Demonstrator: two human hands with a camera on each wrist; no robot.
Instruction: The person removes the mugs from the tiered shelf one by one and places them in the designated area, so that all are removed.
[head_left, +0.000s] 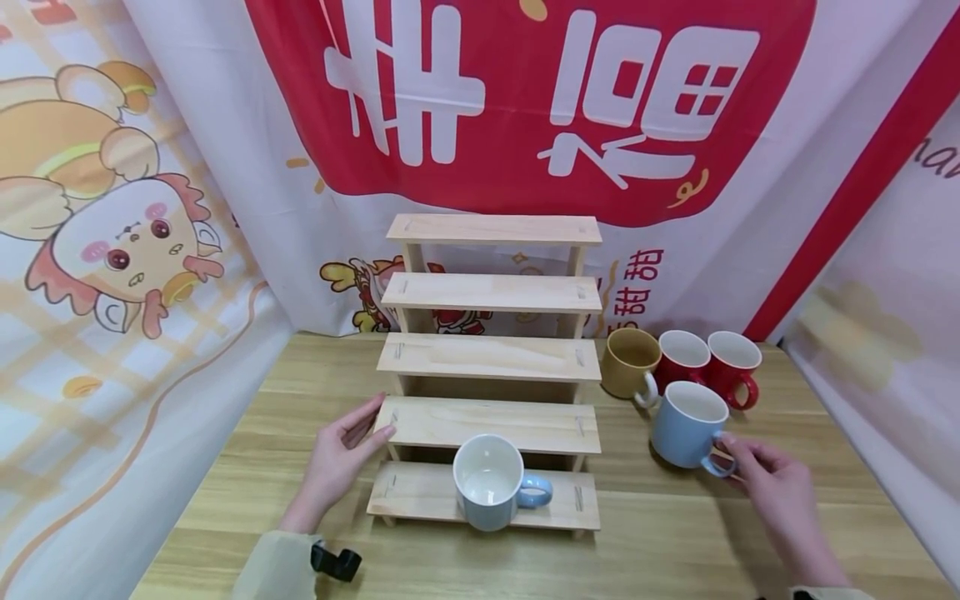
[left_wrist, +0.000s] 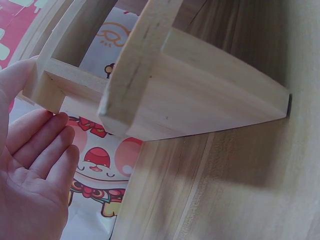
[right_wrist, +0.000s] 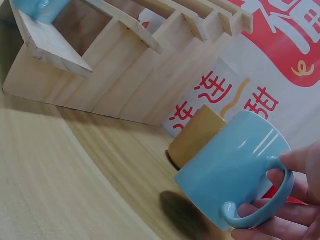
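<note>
My right hand [head_left: 776, 487] pinches the handle of a light blue mug [head_left: 686, 425] at the right. In the right wrist view that blue mug [right_wrist: 232, 167] is tilted and off the table, its shadow below it. My left hand [head_left: 337, 458] pinches the left end of the second step from the bottom of a wooden stepped rack [head_left: 487, 425]. In the left wrist view the thumb lies on one side of the board and the left hand's fingers [left_wrist: 47, 145] on the other. Another light blue mug [head_left: 489, 487] stands on the lowest step, its handle to the right.
Behind the held mug stand a mustard-brown mug [head_left: 628, 367] with a pale handle and two red mugs, a left one [head_left: 678, 362] and a right one [head_left: 731, 375]. Printed cloth [head_left: 525, 125] hangs behind and at both sides of the wooden table [head_left: 315, 375].
</note>
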